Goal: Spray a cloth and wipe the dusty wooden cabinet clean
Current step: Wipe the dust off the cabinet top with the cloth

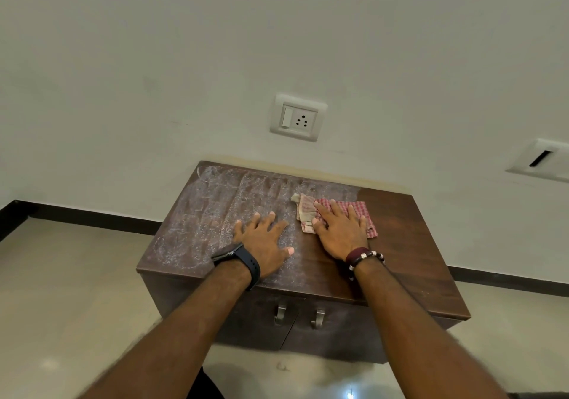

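My right hand (340, 232) lies flat, fingers spread, pressed on the red-checked cloth (357, 211), which sits a little right of centre on the top of the wooden cabinet (409, 244), toward the far edge. What matters for the next stroke is where the dust lies from the cloth: everything to its right reads as dark, clean wood, while the grey dusty patch (203, 220) spreads out to its left, all the way to the left and far edges. So I judge the wipe has to travel leftward, and the right hand is the one already on the cloth. The cloth is bunched, its long side running left to right, with a pale crumpled end sticking out on the left past my fingertips. My left hand (264, 241) rests open and empty, palm down, right in the dust just beside the cloth, bracing me; it sits in the path and would need to lift. Both forearms reach straight forward over the near edge, above the two door handles (300, 315).
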